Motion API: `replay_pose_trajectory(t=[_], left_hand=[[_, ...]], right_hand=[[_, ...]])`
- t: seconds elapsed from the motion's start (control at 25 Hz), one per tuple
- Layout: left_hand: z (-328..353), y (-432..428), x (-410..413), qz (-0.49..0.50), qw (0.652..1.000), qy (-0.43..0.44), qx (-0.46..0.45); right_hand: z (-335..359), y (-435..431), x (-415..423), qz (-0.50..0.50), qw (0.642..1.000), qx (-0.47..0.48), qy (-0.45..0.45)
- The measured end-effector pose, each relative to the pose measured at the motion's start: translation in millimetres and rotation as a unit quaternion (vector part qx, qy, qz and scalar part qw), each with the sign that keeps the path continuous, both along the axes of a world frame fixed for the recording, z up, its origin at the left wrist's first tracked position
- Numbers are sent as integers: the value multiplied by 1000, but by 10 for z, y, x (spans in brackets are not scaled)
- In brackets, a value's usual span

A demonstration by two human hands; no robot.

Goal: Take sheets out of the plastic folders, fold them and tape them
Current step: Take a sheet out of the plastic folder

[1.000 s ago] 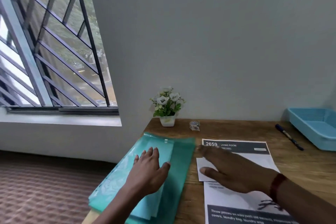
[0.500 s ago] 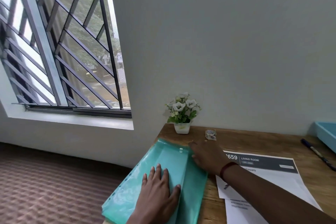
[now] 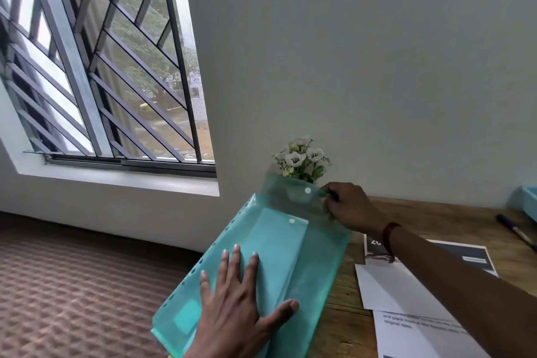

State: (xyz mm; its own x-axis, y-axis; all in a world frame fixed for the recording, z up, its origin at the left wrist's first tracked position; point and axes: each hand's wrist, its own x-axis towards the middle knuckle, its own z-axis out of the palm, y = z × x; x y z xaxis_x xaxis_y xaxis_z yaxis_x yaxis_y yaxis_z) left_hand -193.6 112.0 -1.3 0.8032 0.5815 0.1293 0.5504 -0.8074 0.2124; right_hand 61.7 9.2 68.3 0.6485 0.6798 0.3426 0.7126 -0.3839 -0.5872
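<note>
The step in hand looks like opening a folder, the start of taking a sheet out. The left hand point(image 3: 232, 308) lies flat with fingers spread, pressing down the near end of the stack of teal plastic folders point(image 3: 316, 270) at the left edge of the counter point(image 3: 436, 218); the right hand point(image 3: 351, 206) pinches the flap point(image 3: 290, 192) at the far end, which stands raised in front of the flower pot point(image 3: 302, 157); a paler sheet point(image 3: 279, 244) shows through the top folder, wholly inside. Next, I judge, the right hand must release the flap, reach into the mouth and draw the sheet out toward the far side while the left pins the plastic; folding and taping come after; printed pages point(image 3: 389, 288) lie to the right.
</note>
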Motion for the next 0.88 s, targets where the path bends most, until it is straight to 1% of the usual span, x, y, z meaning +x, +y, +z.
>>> replay_pose_trajectory(t=[0.12, 0.24, 0.32, 0.44, 0.52, 0.56, 0.6, 0.64, 0.72, 0.76, 0.8, 0.88], left_hand=[[136, 64, 19, 30, 997, -71, -7], [300, 180, 152, 25, 989, -148, -10], [402, 218, 319, 20, 980, -194, -29], [515, 195, 650, 28, 963, -257, -75], [546, 176, 857, 16, 957, -279, -76], [556, 144, 943, 4, 955, -287, -73], [569, 95, 1018, -8, 952, -296, -70], [575, 42, 1075, -20, 949, -308, -66], [570, -87, 1161, -41, 941, -330, -62], [553, -141, 1185, -46, 936, -342, -65], [533, -185, 1203, -49, 932, -352, -72], [477, -243, 1225, -57, 927, -360, -86]], right_hand=[[172, -253, -59, -19, 997, 53, 56], [208, -581, -135, -56, 982, 132, 125], [141, -806, -173, -70, 962, 182, 191], [31, -1148, -220, -93, 923, 234, 291], [-39, -1335, -211, -116, 908, 259, 307], [-82, -1427, -194, -130, 910, 264, 291], [-131, -1516, -172, -145, 922, 255, 253], [-171, -1600, -169, -156, 941, 231, 192], [-236, -1772, -157, -172, 971, 163, 27], [-272, -1848, -141, -172, 974, 132, -63], [-299, -1904, -130, -172, 969, 99, -146], [-294, -1970, -143, -174, 946, 14, -272]])
